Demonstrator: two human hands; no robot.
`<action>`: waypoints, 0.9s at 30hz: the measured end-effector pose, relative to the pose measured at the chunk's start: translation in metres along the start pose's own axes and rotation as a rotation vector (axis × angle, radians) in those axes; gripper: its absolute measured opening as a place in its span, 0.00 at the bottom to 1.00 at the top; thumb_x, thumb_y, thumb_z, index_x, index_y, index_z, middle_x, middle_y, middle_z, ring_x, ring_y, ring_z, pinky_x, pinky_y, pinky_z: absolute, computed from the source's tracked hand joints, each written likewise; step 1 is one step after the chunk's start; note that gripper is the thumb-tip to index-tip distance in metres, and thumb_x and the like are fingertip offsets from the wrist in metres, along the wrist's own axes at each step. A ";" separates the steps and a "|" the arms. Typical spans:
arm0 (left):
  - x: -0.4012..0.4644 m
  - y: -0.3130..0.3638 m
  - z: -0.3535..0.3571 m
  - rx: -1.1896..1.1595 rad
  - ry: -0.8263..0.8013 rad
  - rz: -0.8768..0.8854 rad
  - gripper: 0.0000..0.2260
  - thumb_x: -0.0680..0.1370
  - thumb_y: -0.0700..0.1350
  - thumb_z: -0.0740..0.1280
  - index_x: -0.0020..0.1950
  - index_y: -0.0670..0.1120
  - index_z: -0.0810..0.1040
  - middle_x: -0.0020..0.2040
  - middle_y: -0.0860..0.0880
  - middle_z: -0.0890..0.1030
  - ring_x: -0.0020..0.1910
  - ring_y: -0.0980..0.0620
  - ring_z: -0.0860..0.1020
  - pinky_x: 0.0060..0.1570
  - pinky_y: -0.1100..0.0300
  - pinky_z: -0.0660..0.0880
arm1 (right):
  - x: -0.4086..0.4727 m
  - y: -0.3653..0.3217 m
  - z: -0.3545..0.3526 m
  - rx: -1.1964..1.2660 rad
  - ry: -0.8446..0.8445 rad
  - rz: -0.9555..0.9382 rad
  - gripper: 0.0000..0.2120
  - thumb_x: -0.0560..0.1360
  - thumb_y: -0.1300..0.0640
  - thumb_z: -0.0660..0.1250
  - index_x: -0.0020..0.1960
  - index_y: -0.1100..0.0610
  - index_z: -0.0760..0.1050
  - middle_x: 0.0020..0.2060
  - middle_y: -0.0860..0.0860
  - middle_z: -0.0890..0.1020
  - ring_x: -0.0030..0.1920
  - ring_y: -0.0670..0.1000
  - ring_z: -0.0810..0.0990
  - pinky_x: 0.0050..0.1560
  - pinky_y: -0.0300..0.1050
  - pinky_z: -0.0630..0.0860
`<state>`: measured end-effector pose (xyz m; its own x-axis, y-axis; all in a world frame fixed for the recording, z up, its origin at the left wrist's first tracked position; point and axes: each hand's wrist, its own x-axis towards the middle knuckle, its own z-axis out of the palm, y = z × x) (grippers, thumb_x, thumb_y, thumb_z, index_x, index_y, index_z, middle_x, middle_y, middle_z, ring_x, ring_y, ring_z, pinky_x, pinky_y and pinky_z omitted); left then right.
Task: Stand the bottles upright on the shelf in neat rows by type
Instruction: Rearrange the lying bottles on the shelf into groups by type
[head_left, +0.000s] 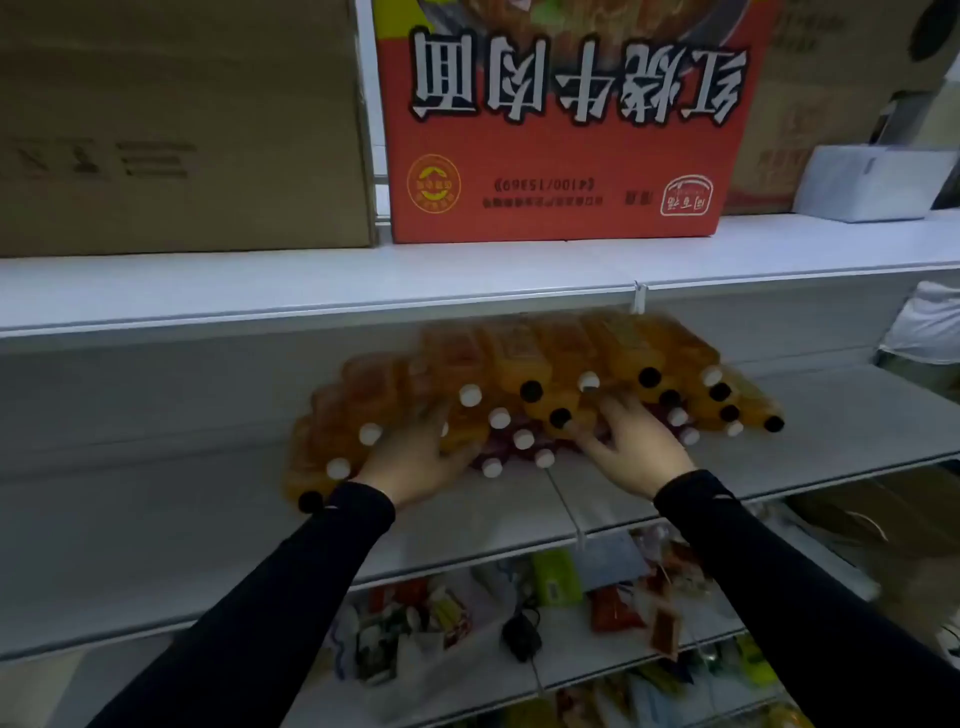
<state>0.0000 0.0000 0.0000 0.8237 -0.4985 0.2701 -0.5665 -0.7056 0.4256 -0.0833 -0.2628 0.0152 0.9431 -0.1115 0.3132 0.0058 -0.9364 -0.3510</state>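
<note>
A heap of bottles (519, 374) lies on its side on the white middle shelf (156, 509), caps toward me. Most hold orange drink, some with white caps (470, 395), some with black caps (531, 391). Several dark red bottles with white caps (523, 439) lie low at the front of the heap. My left hand (415, 457) rests on the orange bottles at the left, fingers spread. My right hand (636, 444) lies on the pile at the right, fingers extended over the bottles. The picture is blurred, so I cannot see a firm grip by either hand.
Above, the upper shelf (467, 275) carries a brown carton (182, 130), a red noodle carton (561, 130) and a white box (872, 182). Lower shelves hold mixed snack packets (556, 577) and a dark cable (522, 631). White bags (924, 322) sit at far right.
</note>
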 end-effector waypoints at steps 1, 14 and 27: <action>0.009 0.003 0.002 -0.019 0.014 -0.023 0.28 0.76 0.63 0.63 0.71 0.52 0.65 0.70 0.48 0.70 0.62 0.48 0.72 0.50 0.59 0.67 | 0.012 0.007 0.002 0.013 -0.009 0.023 0.29 0.78 0.39 0.59 0.73 0.54 0.64 0.69 0.55 0.69 0.58 0.57 0.77 0.50 0.47 0.74; 0.084 0.029 0.033 0.166 0.181 -0.329 0.34 0.74 0.63 0.66 0.75 0.54 0.58 0.67 0.43 0.69 0.64 0.41 0.69 0.53 0.53 0.65 | 0.128 0.068 0.039 -0.290 -0.021 -0.142 0.31 0.78 0.44 0.56 0.77 0.53 0.55 0.75 0.59 0.59 0.76 0.58 0.52 0.75 0.59 0.48; 0.085 0.025 0.037 -0.035 0.179 -0.310 0.39 0.69 0.59 0.73 0.75 0.54 0.58 0.71 0.45 0.65 0.67 0.45 0.66 0.55 0.56 0.63 | 0.073 0.055 0.046 0.319 0.221 -0.145 0.36 0.71 0.52 0.73 0.74 0.54 0.62 0.71 0.59 0.63 0.68 0.61 0.65 0.63 0.52 0.70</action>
<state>0.0549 -0.0788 0.0016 0.9488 -0.1654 0.2690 -0.2907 -0.7903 0.5394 0.0010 -0.3067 -0.0218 0.8312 -0.0876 0.5491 0.2684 -0.8017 -0.5341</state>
